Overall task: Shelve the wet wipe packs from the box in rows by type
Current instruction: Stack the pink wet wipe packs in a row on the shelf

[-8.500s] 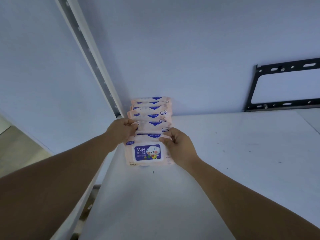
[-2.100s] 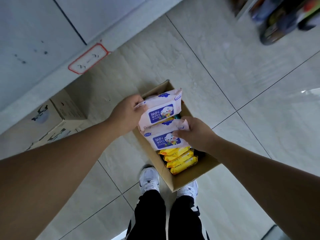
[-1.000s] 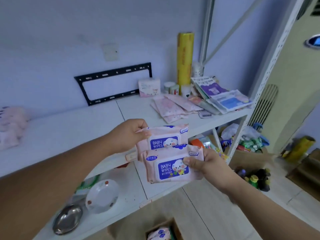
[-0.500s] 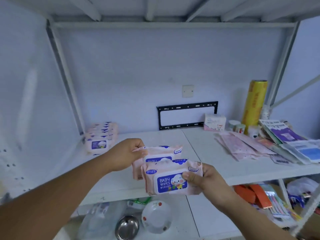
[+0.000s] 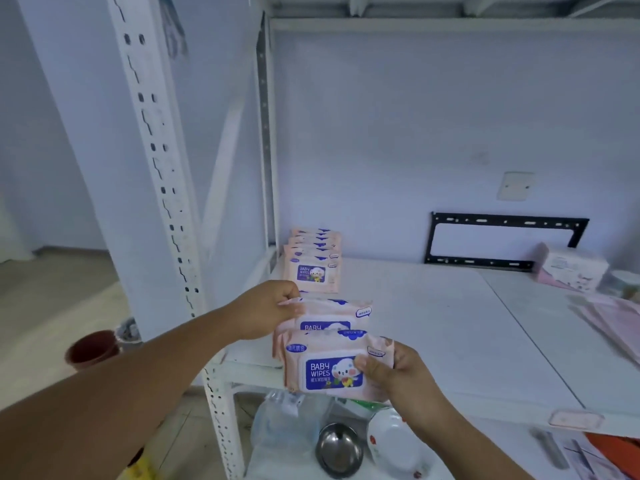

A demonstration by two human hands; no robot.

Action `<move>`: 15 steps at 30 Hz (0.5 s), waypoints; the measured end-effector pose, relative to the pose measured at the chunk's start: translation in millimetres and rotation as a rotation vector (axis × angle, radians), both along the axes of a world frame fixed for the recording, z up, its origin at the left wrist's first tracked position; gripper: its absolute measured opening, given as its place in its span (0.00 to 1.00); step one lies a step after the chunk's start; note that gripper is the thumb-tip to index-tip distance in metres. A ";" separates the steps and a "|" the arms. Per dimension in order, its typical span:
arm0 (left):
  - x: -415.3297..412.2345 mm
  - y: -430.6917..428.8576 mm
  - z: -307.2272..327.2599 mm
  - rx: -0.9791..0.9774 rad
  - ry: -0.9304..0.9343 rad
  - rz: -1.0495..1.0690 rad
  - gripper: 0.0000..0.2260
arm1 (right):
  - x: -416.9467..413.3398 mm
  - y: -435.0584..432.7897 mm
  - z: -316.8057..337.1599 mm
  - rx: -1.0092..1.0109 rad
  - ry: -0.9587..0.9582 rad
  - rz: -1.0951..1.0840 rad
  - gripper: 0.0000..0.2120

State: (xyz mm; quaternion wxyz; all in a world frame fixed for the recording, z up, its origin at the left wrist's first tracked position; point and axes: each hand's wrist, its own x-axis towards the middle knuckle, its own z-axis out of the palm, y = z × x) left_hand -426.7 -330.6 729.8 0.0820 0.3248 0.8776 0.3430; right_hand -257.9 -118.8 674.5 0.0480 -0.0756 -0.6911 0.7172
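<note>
At the front left corner of the white shelf [image 5: 433, 323], both hands are engaged, each on one pink baby wipes pack. The left hand [image 5: 266, 308] has its fingers curled round the left end of the farther pack [image 5: 334, 315], pinching it at the edge. The right hand [image 5: 398, 370] grips the right end of the nearer pack [image 5: 325, 370], with the thumb across the printed face and the fingers hidden behind. The nearer pack overlaps the lower part of the farther one. Both face the person, long axes running left to right, over the shelf's front edge. Whether either rests on the shelf cannot be told.

Directly beyond the left hand's pack stands the row of shelved baby wipes packs [image 5: 311, 268]. They are the same type and lean one behind another from the front pack back to the wall, beside the rear upright [image 5: 265, 150]. The row runs front to back, and each pack in it lies crosswise, as the held packs do.

Assessment: the left hand is the nearer to the row, with its pack just short of the front pack. That pack should go straight away from the person with no turning, and the right hand's pack should follow in front of it. Pressing too hard may topple the leaning row.

Well apart to the right, a black wall bracket [image 5: 505, 244] leans against the wall.
</note>
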 end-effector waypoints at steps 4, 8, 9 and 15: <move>-30.3 3.0 -14.6 0.026 -0.104 0.020 0.11 | -37.9 3.4 -8.2 0.032 -0.010 0.018 0.08; -70.9 17.9 -26.8 -0.033 -0.113 0.050 0.11 | -84.8 20.3 -21.1 0.063 -0.028 0.005 0.07; -82.7 23.8 -30.3 -0.037 -0.126 0.061 0.10 | -97.0 25.4 -25.0 0.059 -0.028 0.009 0.08; -152.7 60.0 -48.7 -0.151 -0.155 0.109 0.08 | -173.9 57.0 -55.4 -0.016 -0.031 0.046 0.10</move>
